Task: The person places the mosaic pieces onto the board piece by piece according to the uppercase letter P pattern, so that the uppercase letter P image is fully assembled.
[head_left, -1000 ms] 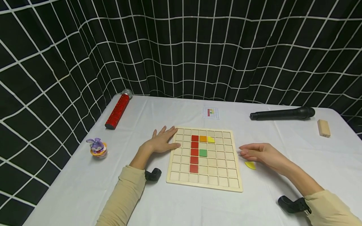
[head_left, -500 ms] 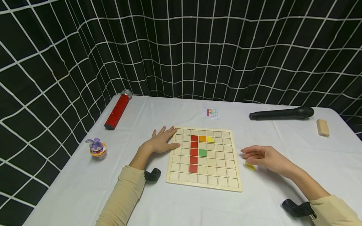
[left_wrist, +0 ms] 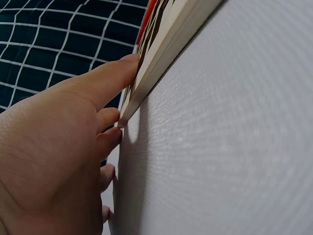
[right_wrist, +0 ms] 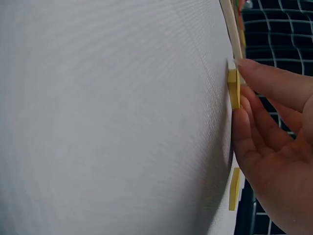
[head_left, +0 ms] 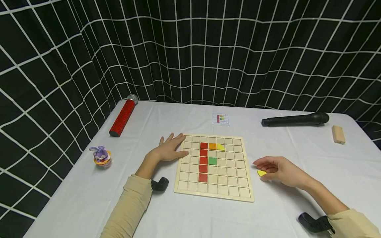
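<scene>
White-clothed table (head_left: 184, 218), black grid curtain behind. Wooden grid board (head_left: 213, 167) centre: red column, orange, green, yellow pieces seated; most cells bare. Left hand (head_left: 168, 149) flat, fingers straight, pressing board's left edge. Right hand (head_left: 278, 168) right of board, fingers curled, pinching yellow quarter-circle piece (head_left: 261, 173) on cloth. Earlier, piece lay untouched beneath hand.

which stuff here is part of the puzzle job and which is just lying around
In use: wooden grid board, steadied by the left hand; yellow piece, pinched by the right hand; coloured tiles; pattern card.

Lying about: red tube, microphone, wooden block, rabbit toy.
</scene>
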{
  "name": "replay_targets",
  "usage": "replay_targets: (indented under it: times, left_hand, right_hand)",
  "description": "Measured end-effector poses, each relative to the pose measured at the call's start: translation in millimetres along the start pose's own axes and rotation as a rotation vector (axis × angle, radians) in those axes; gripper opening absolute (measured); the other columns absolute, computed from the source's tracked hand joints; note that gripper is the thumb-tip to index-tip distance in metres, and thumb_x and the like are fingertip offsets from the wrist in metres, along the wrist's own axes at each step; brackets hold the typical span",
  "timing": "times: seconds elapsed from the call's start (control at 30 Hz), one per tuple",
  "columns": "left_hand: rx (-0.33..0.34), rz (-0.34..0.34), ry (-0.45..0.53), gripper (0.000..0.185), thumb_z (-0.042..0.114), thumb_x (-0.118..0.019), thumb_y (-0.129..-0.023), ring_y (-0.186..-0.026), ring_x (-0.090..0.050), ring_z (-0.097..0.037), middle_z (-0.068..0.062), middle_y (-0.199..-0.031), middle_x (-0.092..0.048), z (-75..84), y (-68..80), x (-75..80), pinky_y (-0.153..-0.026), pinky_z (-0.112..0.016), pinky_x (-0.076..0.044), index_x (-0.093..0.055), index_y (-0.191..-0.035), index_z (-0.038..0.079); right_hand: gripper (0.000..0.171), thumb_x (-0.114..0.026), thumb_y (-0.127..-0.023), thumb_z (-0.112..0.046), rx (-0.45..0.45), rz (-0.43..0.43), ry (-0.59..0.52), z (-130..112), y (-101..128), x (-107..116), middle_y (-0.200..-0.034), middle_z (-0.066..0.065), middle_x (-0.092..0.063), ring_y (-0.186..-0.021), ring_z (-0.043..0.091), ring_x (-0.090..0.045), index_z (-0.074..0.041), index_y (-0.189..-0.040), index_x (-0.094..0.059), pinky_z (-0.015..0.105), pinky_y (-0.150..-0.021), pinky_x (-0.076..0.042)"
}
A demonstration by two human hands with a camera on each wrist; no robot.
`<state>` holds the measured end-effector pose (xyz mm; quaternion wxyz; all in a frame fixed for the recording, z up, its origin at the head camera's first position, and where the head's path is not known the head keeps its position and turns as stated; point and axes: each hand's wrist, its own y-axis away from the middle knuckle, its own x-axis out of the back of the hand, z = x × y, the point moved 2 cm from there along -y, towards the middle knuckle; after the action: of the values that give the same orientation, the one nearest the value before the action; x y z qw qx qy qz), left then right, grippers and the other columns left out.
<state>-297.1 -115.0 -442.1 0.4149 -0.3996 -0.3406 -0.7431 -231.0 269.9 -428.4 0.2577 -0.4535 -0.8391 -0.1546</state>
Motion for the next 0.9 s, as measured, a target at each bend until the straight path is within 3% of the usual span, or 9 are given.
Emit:
replay_targets:
  times: [0.53, 0.77, 0.9]
  left_hand:
    - [-0.003, -0.002, 0.000, 0.076, 0.049, -0.052, -0.094, -0.144, -0.002, -0.032, -0.006, -0.157, -0.016, 0.8, 1.0, 1.4, -0.110, -0.058, 0.006, -0.023, -0.153, 0.011]
    - [0.006, -0.008, 0.011, 0.076, 0.049, -0.052, -0.094, -0.144, -0.001, -0.031, -0.007, -0.157, -0.016, 1.9, 2.1, 1.1, -0.110, -0.057, 0.007, -0.023, -0.153, 0.011]
    - [0.006, -0.005, 0.006, 0.076, 0.050, -0.052, -0.094, -0.144, -0.001, -0.031, -0.006, -0.157, -0.016, 1.8, 1.6, 0.7, -0.110, -0.057, 0.007, -0.023, -0.153, 0.012]
  right_hand:
    - [0.042, -0.078, -0.076, -0.001, -0.010, 0.022, 0.109, -4.0, 0.1, -0.3, -0.096, 0.007, -0.065, -0.085, 0.012, -0.060, 0.005, -0.114, -0.063, 0.023, -0.074, -0.052]
    - [0.041, -0.077, -0.075, 0.002, -0.013, 0.009, 0.109, -5.7, -0.5, -0.5, -0.095, 0.006, -0.064, -0.084, 0.012, -0.059, 0.005, -0.113, -0.064, 0.023, -0.074, -0.053]
    - [0.041, -0.078, -0.074, 0.003, -0.005, 0.029, 0.180, -8.1, -0.6, 0.0, -0.093, 0.003, -0.065, -0.083, 0.012, -0.061, 0.004, -0.113, -0.064, 0.025, -0.074, -0.053]
